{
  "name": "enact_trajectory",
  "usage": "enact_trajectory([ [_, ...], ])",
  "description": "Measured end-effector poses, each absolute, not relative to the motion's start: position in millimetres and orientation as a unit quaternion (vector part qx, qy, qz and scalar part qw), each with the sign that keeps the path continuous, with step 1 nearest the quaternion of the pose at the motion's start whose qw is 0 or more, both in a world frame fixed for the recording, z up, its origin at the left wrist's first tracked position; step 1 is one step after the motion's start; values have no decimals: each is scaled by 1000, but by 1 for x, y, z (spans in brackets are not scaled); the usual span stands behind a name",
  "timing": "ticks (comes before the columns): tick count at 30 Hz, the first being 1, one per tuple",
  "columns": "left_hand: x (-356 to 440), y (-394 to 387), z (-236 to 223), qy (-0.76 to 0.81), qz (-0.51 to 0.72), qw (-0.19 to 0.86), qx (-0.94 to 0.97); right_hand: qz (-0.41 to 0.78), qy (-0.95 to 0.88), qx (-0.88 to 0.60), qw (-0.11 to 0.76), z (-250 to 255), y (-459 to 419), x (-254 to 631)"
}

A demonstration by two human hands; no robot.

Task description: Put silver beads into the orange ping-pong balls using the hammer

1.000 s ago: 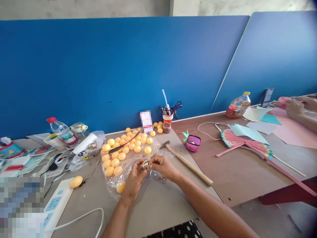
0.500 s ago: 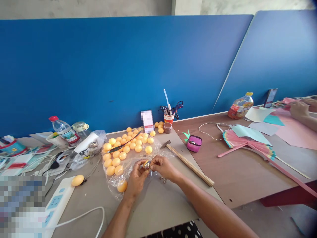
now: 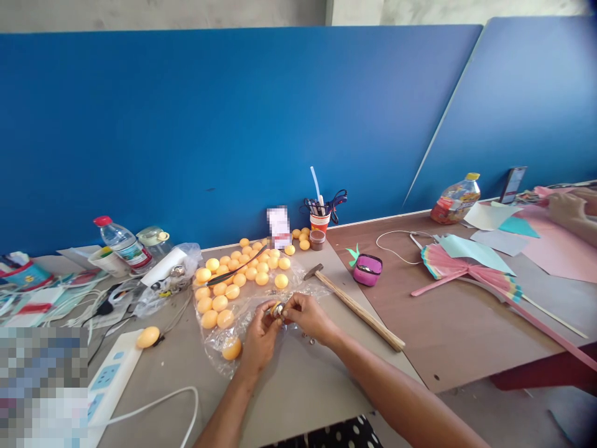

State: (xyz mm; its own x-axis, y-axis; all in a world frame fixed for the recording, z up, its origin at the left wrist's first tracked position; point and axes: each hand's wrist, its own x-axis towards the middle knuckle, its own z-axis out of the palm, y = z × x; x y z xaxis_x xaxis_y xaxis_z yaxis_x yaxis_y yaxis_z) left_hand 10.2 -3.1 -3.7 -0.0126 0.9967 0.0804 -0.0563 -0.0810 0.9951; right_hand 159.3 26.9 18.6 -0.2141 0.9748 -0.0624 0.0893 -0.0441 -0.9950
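Observation:
My left hand (image 3: 262,336) is closed around a small, shiny silver-and-orange rounded piece (image 3: 278,309). The fingertips of my right hand (image 3: 308,317) pinch at its right side. Fingers cover much of it, so I cannot make out its exact kind. Below my right hand, a few tiny metal bits (image 3: 312,341) lie on the grey tabletop. Spread behind and left of my hands is a clear plastic bag (image 3: 254,298) with several orange balls (image 3: 226,319) on it. A hammer (image 3: 357,305) with a wooden handle rests to the right of my hands.
A purple pouch (image 3: 367,270) and pink paper fan (image 3: 448,264) lie to the right. At the back stands a paper cup (image 3: 319,222) of tools. A bottle (image 3: 122,244) and a power strip (image 3: 109,376) are left. Another person's hands (image 3: 571,208) show far right.
My hands stay together at nearly the same spot, with the piece turned slightly so more of its silver side shows. The whole view has shifted a little.

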Motion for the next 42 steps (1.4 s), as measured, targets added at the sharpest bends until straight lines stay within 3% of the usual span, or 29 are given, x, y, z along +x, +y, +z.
enact_trajectory([
  [7, 12, -4, -2, 468, 530, 489, 511, 530, -559, -490, 409, 13, 28, 156],
  [12, 16, -3, 7, 445, 558, 513, 477, 590, -539, -444, 406, 32, 32, 169],
  [14, 16, -2, 9, 432, 575, 526, 453, 542, -558, -448, 440, 40, 37, 183],
  [17, 13, -1, 10, 402, 594, 557, 418, 365, -583, -553, 470, 42, 50, 210],
  [20, 11, 0, 10, 393, 610, 583, 365, 194, -623, -649, 391, 35, 63, 232],
  [22, 11, 1, 12, 392, 617, 596, 332, 142, -643, -692, 295, 29, 67, 241],
  [26, 10, 1, 17, 373, 612, 625, 310, 102, -663, -727, 145, 23, 70, 246],
  [32, 11, 0, 21, 369, 617, 628, 297, 99, -663, -738, 79, 17, 72, 246],
  [37, 10, 0, 17, 375, 616, 633, 280, 94, -664, -732, 120, 19, 73, 243],
  [42, 9, 0, 13, 399, 590, 648, 270, 86, -690, -668, 266, 39, 64, 235],
])
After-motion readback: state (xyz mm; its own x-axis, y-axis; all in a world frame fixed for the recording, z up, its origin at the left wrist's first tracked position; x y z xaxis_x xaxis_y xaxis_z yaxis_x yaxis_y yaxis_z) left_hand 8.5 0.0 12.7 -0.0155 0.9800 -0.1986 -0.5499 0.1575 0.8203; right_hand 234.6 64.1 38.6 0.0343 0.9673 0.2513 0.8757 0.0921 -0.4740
